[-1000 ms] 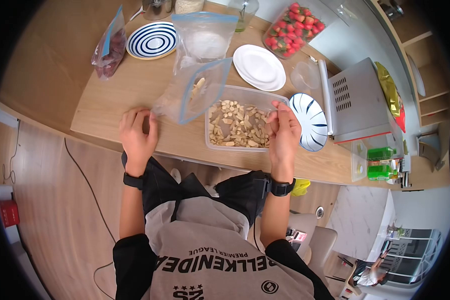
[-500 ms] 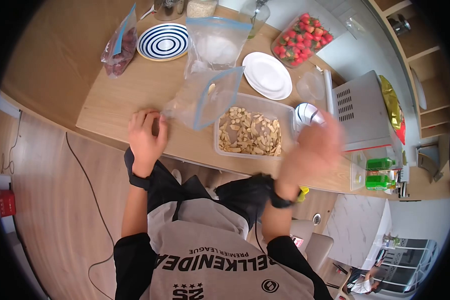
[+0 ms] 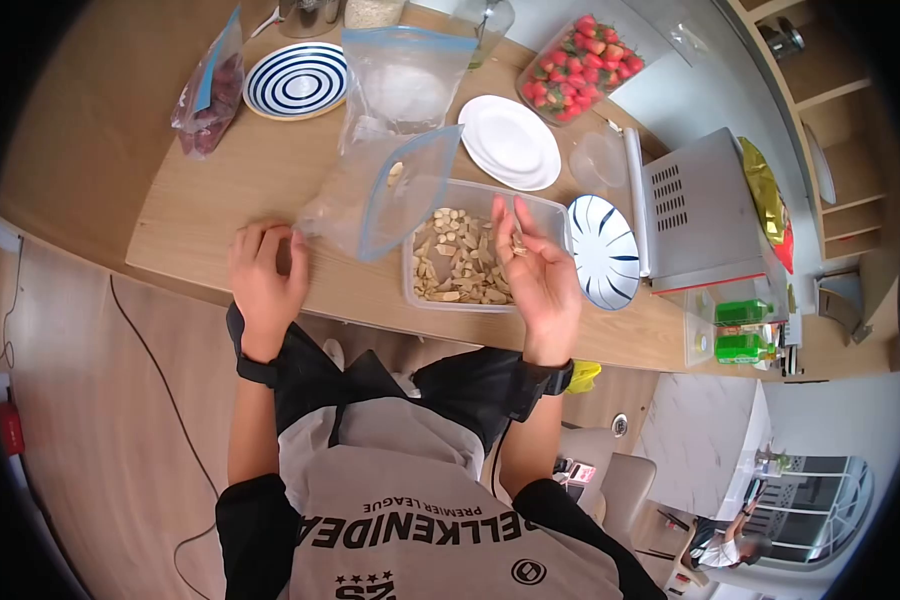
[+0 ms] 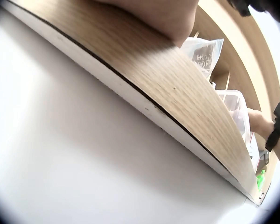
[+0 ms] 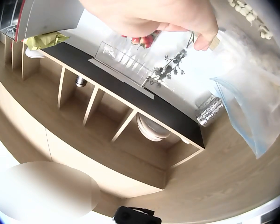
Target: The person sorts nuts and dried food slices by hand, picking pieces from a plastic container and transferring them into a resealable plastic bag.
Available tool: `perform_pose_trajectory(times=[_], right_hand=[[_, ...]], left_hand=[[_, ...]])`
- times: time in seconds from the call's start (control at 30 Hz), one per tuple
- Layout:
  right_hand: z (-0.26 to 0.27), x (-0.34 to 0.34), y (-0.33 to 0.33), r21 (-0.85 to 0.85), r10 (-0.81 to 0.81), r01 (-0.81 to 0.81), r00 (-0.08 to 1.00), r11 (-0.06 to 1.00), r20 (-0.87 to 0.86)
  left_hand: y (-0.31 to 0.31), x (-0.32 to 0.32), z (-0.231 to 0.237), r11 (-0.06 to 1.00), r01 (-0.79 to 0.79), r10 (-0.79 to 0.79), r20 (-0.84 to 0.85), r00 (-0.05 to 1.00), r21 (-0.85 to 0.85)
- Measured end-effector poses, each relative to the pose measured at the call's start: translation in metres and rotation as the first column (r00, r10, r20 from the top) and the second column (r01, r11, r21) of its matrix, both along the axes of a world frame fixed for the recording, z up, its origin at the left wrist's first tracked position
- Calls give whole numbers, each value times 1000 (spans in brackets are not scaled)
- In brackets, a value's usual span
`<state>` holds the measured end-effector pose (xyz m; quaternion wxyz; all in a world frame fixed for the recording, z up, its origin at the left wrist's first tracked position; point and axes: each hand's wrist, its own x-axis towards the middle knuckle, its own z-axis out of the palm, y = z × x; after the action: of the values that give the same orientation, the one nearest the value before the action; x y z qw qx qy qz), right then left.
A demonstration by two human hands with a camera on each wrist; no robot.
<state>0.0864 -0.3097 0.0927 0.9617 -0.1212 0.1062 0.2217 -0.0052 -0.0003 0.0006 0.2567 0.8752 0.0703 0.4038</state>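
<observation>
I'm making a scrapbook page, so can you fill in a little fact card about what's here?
Left grip: at the open bag's corner; whether it pinches is unclear
Right grip: above the clear tub, pinching at least one pale piece
Inside tub: many pale pieces
Plates: white plate, blue-ringed plate, blue-striped plate
Fruit: strawberries

Wood-look and clear plastic surfaces.
Worktop (image 3: 200, 190) wood-grain, smooth; tub (image 3: 460, 306) smooth translucent plastic; zip bag (image 3: 350, 200) thin glossy plastic; white plate (image 3: 510, 143) smooth, glossy; slices (image 3: 457, 265) matt.
</observation>
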Motion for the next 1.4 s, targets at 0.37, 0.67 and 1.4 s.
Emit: perform_pose_trajectory(times=[0.37,0.67,1.4], right_hand=[[2,-3,3,244,8,29,989,969,-147],[26,-21,2,-183,-129,183,953,966,273],[17,5,5,74,60,-60,998,995,2]], left_hand=[[0,-1,3,1000,8,-8,-17,1000,16],[1,-2,3,1000,5,-4,-20,1000,13],[1,-2,0,1000,5,-5,-16,1000,-9]])
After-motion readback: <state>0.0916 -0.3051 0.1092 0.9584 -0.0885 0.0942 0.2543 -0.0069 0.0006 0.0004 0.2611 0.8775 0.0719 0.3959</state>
